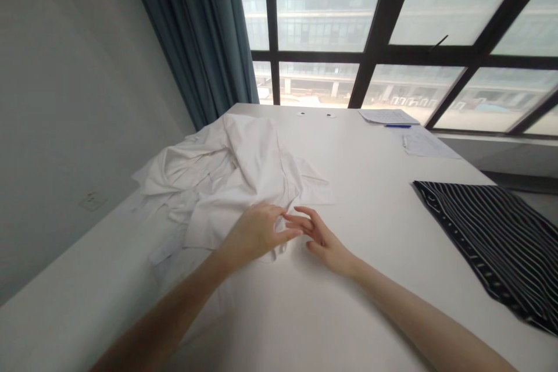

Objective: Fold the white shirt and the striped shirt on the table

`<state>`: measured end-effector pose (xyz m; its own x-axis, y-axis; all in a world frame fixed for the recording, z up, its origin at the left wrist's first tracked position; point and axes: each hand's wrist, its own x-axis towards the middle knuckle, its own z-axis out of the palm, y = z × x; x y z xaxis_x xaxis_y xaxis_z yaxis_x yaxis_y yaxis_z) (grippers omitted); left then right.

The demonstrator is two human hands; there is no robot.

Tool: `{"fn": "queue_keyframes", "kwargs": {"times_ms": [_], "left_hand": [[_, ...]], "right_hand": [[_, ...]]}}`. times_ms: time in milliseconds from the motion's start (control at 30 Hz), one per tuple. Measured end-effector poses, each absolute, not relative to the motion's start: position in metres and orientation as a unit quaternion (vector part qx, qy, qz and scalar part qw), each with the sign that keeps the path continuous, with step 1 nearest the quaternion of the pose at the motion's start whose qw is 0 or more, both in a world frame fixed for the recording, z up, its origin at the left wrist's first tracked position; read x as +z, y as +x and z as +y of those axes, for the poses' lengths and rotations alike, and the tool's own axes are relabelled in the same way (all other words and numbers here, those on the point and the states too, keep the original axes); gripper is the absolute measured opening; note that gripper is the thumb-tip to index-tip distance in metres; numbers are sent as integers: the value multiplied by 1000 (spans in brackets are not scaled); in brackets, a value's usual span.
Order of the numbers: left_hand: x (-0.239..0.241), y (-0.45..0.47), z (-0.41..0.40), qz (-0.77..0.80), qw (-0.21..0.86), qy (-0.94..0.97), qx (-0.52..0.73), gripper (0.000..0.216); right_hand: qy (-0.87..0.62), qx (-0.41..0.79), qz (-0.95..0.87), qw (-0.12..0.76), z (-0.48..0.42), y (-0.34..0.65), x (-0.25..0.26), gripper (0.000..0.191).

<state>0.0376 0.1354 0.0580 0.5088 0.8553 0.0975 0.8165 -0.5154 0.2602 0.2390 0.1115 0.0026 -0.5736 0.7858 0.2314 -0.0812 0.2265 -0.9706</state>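
A crumpled white cloth garment (pixel 257 168) lies in loose folds on the white table (pixel 349 314), left of the middle. My left hand (pixel 257 231) is over its near right edge, thumb held apart from the fingers, with nothing visibly pinched between them. Just to the right, my right hand (pixel 325 242) has its fingers spread and slightly bent, and it holds nothing. The fingertips of both hands come close together by the garment's edge; whether they touch each other or the cloth I cannot tell.
A black garment with white stripes (pixel 497 232) lies at the table's right side. Farther back are a stack of papers (pixel 387 116), a blue pen (pixel 397 125) and a loose sheet (pixel 429 144). A wall (pixel 87 99) borders the left; a blue curtain (pixel 209 29) hangs behind.
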Motion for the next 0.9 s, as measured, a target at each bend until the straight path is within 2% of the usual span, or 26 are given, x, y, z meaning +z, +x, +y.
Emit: {"fn": "queue_keyframes", "kwargs": {"times_ms": [167,367,467,600,733,800,900], "left_hand": [[43,33,140,557,145,816,54,33],[54,35,146,469,418,724,284,33],[65,41,137,421,503,681,325,39],[72,46,123,381,549,667,329,41],[71,47,119,347,578,686,273,38],[71,46,120,333,572,709,243,35],[73,42,124,349,513,749,231,30]], "right_hand": [[-294,577,-633,424,115,240,-12,68],[-389,577,-518,497,124,242,-17,43],[-382,642,-443,496,125,239,-11,39],[-319,740,-382,453,120,237,1,40],[-308,764,-355,442,118,237,9,29],[-308,757,-347,459,118,237,11,29],[-326,737,-342,482,119,238,12,40]]}}
